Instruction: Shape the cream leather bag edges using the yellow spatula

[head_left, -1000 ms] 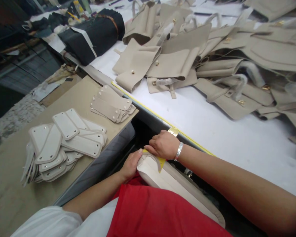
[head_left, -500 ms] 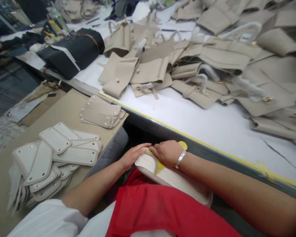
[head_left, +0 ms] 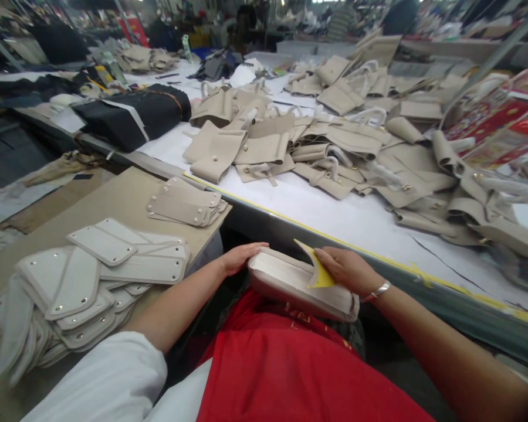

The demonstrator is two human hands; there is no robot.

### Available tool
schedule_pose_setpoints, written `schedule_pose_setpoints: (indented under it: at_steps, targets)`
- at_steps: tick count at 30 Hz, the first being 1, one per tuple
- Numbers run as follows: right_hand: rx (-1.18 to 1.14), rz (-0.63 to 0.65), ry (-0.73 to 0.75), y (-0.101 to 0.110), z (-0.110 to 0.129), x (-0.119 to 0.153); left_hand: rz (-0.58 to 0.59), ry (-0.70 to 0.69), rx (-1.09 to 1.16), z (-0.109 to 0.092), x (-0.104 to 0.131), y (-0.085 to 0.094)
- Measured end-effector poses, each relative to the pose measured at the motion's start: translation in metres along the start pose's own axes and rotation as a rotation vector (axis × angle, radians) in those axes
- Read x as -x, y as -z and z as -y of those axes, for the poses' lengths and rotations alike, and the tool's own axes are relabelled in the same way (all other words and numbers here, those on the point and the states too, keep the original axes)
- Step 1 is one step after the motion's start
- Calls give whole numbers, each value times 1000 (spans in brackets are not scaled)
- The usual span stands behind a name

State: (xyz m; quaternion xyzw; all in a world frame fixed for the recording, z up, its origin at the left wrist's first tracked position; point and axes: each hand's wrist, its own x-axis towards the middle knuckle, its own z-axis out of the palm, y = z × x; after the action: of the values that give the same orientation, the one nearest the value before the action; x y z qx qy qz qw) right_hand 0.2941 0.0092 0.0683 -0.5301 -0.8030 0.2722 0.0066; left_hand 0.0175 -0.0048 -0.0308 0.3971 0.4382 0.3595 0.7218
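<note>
Yellow template (head_left: pixel 320 273) has moved off the cream piece's (head_left: pixel 286 274) end, hands (head_left: pixel 352 273) apart.

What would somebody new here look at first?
Probably the bright red apron, right at the bottom in the middle. Next, perhaps, the yellow piece in the right hand, and the big jumble of beige bag pieces across the white table.

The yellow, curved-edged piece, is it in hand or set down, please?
In hand: the right hand grips the yellow piece at its edge.
</note>
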Motion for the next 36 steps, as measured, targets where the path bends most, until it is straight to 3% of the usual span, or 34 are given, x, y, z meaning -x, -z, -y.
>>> schedule_pose_setpoints:
  at_steps: [4,7,9,15,18,21,24,29,34,36]
  targets:
    - [-328,55,41,1,21,42,-61,137,-288,-19,2,8]
    - [-578,-6,34,-17,39,61,-53,212,-369,-32,6,12]
    - [-622,-65,26,-34,45,65,-20,274,-365,-34,10,13]
    - [-419,-143,50,-67,45,67,98,454,-114,-23,19,1]
    - [-418,-174,142,-72,52,71,80,409,108,-17,24,-13]
    - [-461,-133,282,-80,62,69,150,323,331,-13,23,-22]
    - [-458,-89,294,-94,68,57,160,229,415,-11,16,-23]
    - [-639,-72,175,-120,77,25,93,143,569,-4,3,-19]
    - [-1131,97,-347,-132,98,8,89,88,660,15,2,-18]
    - [-1224,139,-475,-133,106,6,111,58,696,22,6,-19]
